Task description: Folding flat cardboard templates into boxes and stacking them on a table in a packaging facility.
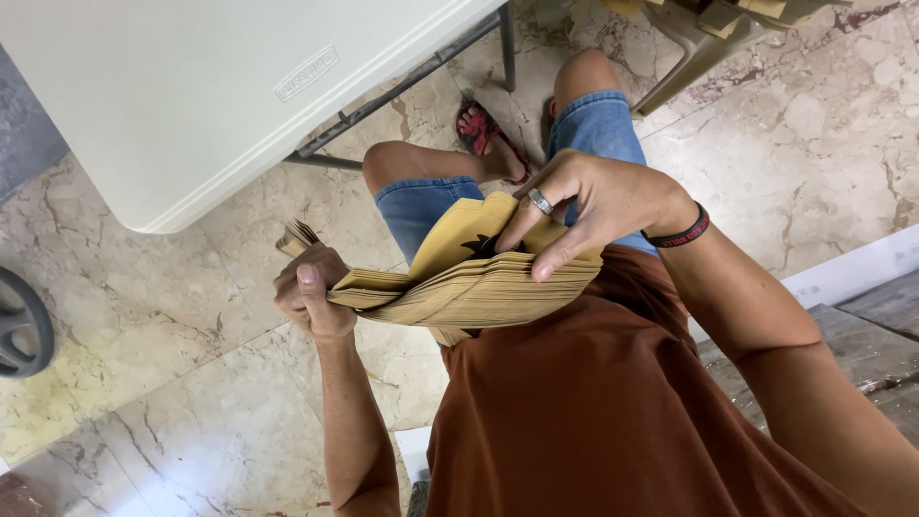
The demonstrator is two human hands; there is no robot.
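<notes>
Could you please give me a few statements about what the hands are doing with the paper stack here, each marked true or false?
1. The left hand grips one end of the stack of tan paper envelopes. True.
2. The right hand rests empty on the white folding table. False: it is on the stack, its fingers lifting the top envelope.
3. The right hand wears a ring and a dark wristband. True.
4. The stack lies flat on the table. False: it is held in the air above the person's lap.
5. The floor is dark carpet. False: it is pale marbled tile.
</notes>
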